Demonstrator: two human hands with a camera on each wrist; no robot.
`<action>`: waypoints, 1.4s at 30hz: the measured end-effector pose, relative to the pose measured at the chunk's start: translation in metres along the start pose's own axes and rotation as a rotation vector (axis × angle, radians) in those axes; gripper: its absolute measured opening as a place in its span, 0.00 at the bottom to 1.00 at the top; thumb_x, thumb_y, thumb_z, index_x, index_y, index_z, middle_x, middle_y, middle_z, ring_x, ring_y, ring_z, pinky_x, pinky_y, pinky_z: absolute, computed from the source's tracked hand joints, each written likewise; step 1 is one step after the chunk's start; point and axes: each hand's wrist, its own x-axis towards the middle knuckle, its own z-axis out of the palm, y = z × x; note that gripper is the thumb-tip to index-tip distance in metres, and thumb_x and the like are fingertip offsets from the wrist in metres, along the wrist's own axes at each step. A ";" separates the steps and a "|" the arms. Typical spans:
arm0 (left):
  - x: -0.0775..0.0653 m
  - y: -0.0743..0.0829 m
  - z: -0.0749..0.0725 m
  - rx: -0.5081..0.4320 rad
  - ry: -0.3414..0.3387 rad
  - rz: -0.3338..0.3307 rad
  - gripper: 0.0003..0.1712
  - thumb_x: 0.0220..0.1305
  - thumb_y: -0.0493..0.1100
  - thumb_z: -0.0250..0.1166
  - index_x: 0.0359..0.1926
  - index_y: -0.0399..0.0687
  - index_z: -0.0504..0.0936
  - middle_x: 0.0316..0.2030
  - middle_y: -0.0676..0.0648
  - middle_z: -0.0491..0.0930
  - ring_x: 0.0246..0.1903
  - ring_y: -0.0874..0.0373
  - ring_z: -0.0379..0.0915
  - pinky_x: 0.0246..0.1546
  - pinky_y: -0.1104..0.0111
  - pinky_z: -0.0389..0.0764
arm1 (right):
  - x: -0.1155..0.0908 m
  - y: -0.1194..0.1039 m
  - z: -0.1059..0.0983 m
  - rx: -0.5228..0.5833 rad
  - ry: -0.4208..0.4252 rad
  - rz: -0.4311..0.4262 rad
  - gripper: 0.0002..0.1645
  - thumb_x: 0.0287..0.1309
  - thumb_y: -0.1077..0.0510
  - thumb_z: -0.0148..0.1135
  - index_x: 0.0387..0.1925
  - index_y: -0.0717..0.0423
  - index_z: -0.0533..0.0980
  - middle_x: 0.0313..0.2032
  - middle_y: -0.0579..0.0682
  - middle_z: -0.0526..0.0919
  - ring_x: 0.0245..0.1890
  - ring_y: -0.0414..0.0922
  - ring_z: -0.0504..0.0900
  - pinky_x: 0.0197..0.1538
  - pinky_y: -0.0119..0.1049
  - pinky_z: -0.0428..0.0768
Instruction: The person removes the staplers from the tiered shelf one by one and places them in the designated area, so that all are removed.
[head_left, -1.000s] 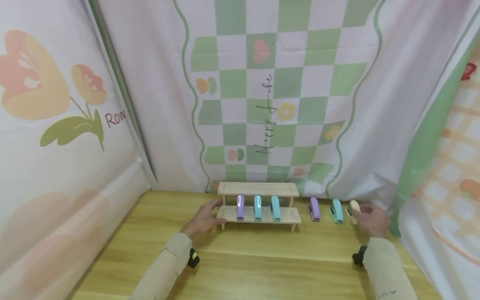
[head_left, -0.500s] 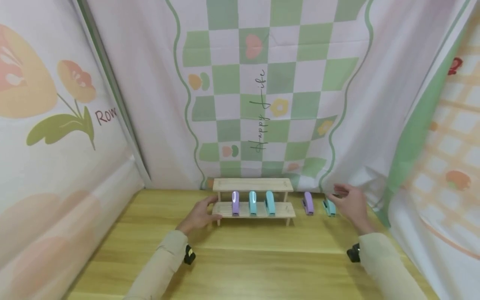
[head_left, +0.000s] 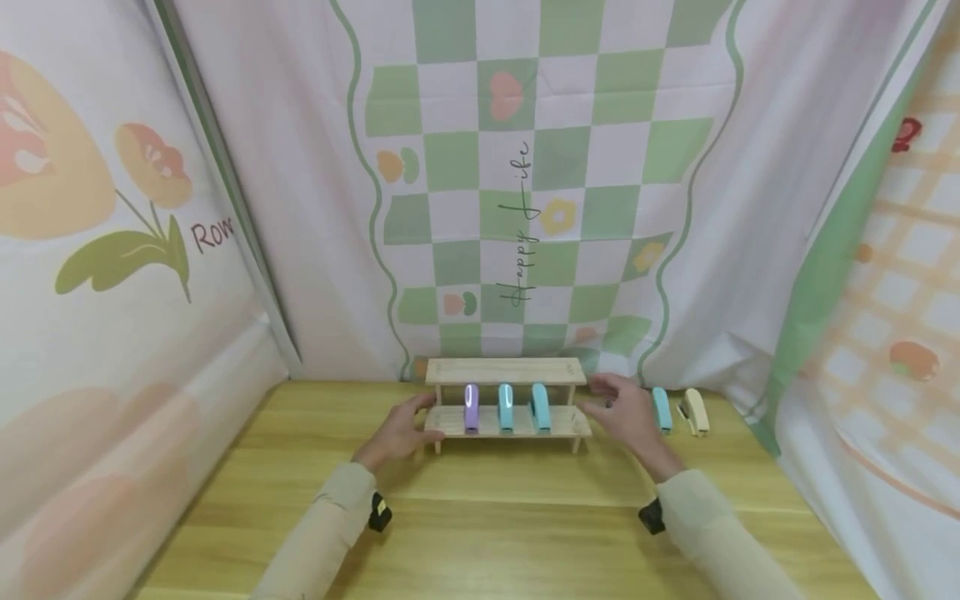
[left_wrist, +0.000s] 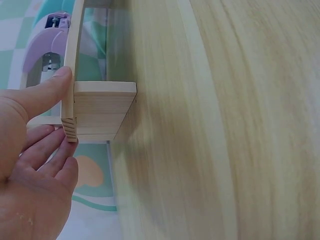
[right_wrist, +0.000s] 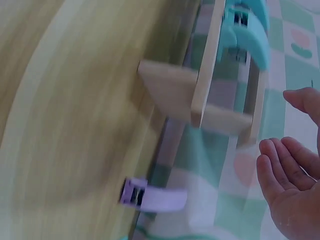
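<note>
A two-tier wooden shelf (head_left: 506, 370) stands at the back of the table. On its lower board sit a purple stapler (head_left: 471, 407) and two teal staplers, one in the middle (head_left: 506, 407) and one to the right (head_left: 540, 407). My left hand (head_left: 397, 432) grips the board's left end, thumb (left_wrist: 52, 90) along one face and fingers against the other side. My right hand (head_left: 628, 417) is beside the shelf's right end, fingers spread apart from the thumb, holding nothing. It hides another purple stapler (right_wrist: 162, 199), which the right wrist view shows on the table.
Right of my right hand, a teal stapler (head_left: 661, 408) and a cream stapler (head_left: 696, 411) stand on the wooden table (head_left: 495, 533). A checked curtain (head_left: 517, 183) hangs close behind the shelf, with printed cloths at both sides.
My right hand has let go of the cream stapler and moved left, past the teal and purple staplers, to the shelf's right end. My left hand stays at the shelf's left end.
</note>
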 end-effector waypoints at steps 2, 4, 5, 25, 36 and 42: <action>0.000 0.001 0.000 0.003 0.000 0.002 0.44 0.61 0.40 0.78 0.75 0.39 0.69 0.71 0.34 0.74 0.73 0.33 0.67 0.76 0.36 0.66 | -0.001 -0.007 0.011 0.014 -0.005 -0.010 0.30 0.60 0.56 0.77 0.61 0.64 0.80 0.57 0.66 0.87 0.57 0.64 0.87 0.61 0.59 0.87; 0.000 0.002 -0.001 0.008 -0.001 0.001 0.44 0.61 0.40 0.78 0.75 0.38 0.69 0.72 0.34 0.74 0.73 0.33 0.67 0.77 0.36 0.65 | -0.001 -0.013 0.020 0.023 -0.010 -0.005 0.31 0.60 0.55 0.78 0.61 0.64 0.81 0.57 0.66 0.87 0.57 0.64 0.87 0.62 0.59 0.86; 0.000 0.002 -0.001 0.010 0.001 0.003 0.44 0.61 0.40 0.77 0.75 0.38 0.69 0.72 0.34 0.74 0.73 0.33 0.67 0.77 0.36 0.65 | -0.002 -0.016 0.025 0.028 -0.016 0.007 0.31 0.59 0.54 0.78 0.61 0.64 0.80 0.57 0.66 0.87 0.58 0.64 0.86 0.63 0.59 0.85; -0.001 0.005 0.000 0.005 -0.002 -0.026 0.46 0.61 0.39 0.78 0.76 0.39 0.68 0.73 0.34 0.73 0.75 0.33 0.64 0.78 0.36 0.63 | -0.001 -0.039 0.080 0.143 0.070 0.154 0.24 0.55 0.58 0.79 0.52 0.64 0.83 0.46 0.62 0.90 0.47 0.56 0.89 0.53 0.50 0.91; -0.002 0.006 0.000 0.005 0.000 -0.023 0.45 0.62 0.39 0.77 0.77 0.39 0.67 0.72 0.34 0.73 0.75 0.32 0.64 0.78 0.36 0.62 | -0.007 -0.036 0.078 0.200 0.085 0.191 0.23 0.53 0.63 0.77 0.51 0.65 0.83 0.46 0.63 0.89 0.47 0.56 0.88 0.54 0.49 0.90; -0.003 0.007 0.001 0.002 0.004 -0.026 0.45 0.62 0.39 0.77 0.76 0.39 0.68 0.72 0.34 0.74 0.74 0.33 0.65 0.77 0.36 0.64 | -0.019 -0.030 0.063 0.194 0.107 0.202 0.22 0.54 0.61 0.77 0.51 0.62 0.84 0.46 0.61 0.90 0.46 0.54 0.88 0.51 0.37 0.89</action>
